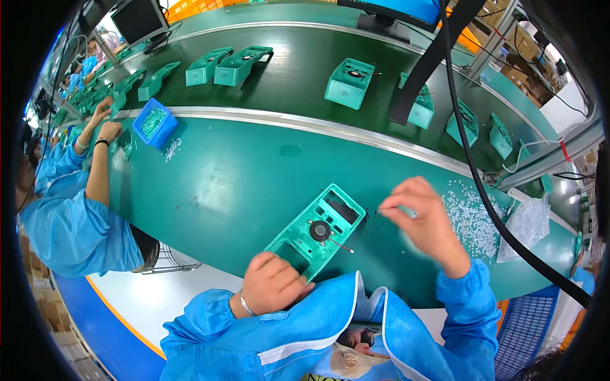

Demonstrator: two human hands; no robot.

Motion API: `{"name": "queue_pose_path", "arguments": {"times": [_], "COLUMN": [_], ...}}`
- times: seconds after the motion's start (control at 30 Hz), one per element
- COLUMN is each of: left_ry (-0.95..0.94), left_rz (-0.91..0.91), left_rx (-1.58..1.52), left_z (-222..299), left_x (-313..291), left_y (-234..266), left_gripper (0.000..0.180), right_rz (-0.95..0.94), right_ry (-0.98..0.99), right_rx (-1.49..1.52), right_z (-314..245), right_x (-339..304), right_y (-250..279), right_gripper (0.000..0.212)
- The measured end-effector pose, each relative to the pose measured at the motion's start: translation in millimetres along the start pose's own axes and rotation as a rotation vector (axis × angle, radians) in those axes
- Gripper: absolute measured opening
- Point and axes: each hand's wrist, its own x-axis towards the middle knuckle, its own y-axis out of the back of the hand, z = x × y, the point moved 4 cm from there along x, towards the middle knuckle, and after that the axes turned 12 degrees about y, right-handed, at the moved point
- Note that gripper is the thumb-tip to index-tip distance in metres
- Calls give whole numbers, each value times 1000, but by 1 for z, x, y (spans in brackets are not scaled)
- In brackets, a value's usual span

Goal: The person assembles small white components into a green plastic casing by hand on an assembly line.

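Note:
A green plastic housing (293,242) lies slantwise on the table in front of me. My left hand (273,284) grips its near end, fingers curled over the edge. A small round black fan (319,231) is set in the housing, its short wire and plug sticking out to the right. At the far end is a dark rectangular part (343,208). My right hand (420,216) hovers right of the housing, thumb and forefinger pinched together; anything between the tips is too small to make out. Tiny dark pieces (375,222) are scattered between that hand and the housing.
Many small white pieces (470,219) spread at the right beside a clear plastic bag (528,228). A black cable (473,162) hangs across the right. More green housings (346,92) stand on the conveyor behind. At the left, a co-worker's hands (109,130) are near a blue bin (166,132).

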Motion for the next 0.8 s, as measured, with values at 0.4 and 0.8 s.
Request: {"name": "queue_pose_path", "arguments": {"times": [0.4, 0.8], "left_ry": [9, -15], "left_rz": [1, -51], "left_rx": [-61, -96], "left_z": [1, 1], "left_x": [-10, -3], "left_y": [-2, -2], "left_gripper": [17, 14], "right_rz": [-94, -100], "right_ry": [-79, 274], "right_rx": [74, -368], "right_z": [-9, -44], "right_x": [34, 36], "right_y": [-94, -95], "right_gripper": [3, 12]}}
